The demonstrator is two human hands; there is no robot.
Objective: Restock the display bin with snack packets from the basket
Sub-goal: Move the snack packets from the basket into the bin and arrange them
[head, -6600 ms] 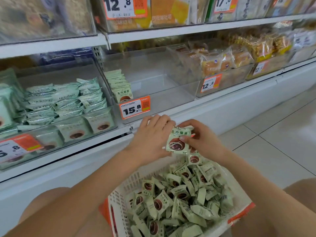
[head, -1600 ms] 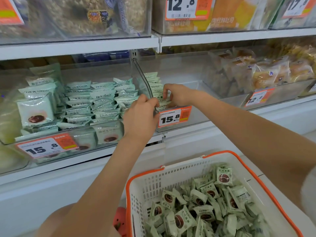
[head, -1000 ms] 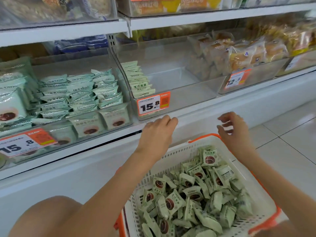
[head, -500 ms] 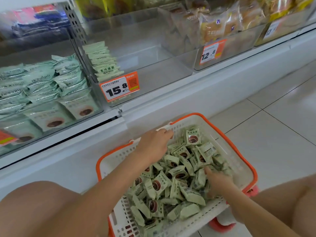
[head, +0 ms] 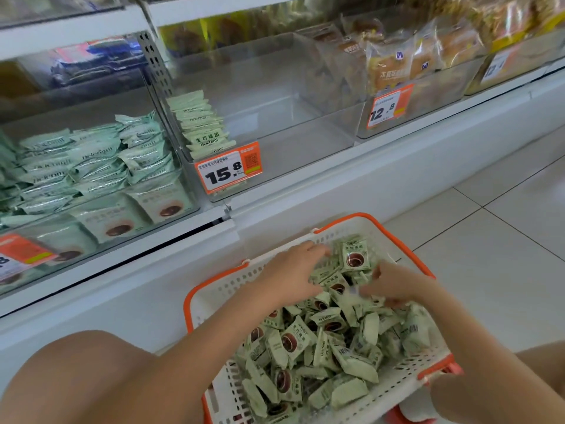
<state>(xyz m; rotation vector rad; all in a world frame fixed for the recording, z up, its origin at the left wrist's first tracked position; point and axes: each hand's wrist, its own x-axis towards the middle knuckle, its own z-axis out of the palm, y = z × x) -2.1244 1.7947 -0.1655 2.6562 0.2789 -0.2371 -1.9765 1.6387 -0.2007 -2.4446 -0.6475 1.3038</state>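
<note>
On the shelf at far left, a neighbouring bin [head: 91,166] sits full of green packets; right of it, your display bin [head: 275,117] holds one short row of snack packets [head: 203,127] against its left wall, above the 15.8 price tag [head: 227,171]. Below, your left hand [head: 290,275] lies spread, fingers loose, on packets in the basket [head: 397,390]; your right hand [head: 394,284] curls over others, grip unclear.
</note>
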